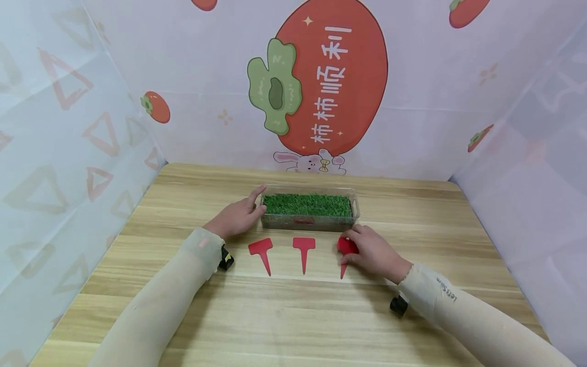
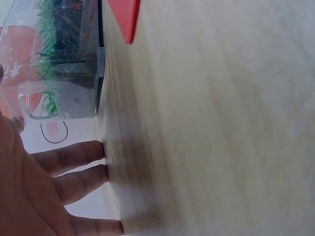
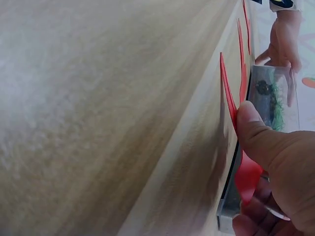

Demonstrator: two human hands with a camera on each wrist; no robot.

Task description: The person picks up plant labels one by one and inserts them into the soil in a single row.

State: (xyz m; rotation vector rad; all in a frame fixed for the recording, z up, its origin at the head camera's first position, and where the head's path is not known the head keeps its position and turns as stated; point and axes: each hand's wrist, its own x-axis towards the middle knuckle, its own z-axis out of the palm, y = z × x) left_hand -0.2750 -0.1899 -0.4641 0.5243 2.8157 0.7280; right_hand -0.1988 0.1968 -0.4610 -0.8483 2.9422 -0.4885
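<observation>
Wooden tabletop (image 1: 298, 316), right hand (image 1: 373, 251) pinching red marker (image 1: 346, 246), long stem (image 1: 342, 270) toward person (image 1: 151, 306), left hand (image 1: 236, 216) spread

From 6 o'clock, the head view looks down across the surface (image 1: 293, 316); both wrist views sit low and close, turned sideways — all sharing the clear tray (image 1: 279, 223), at 10 o'clock in the left, 3 in the right.

Head view: bright, diffuse light, soft shadows beside the sleeves (image 1: 156, 306) on the desk (image 1: 284, 321); wrist views: dimmer, hazier, the near wood grain blurred.
</observation>
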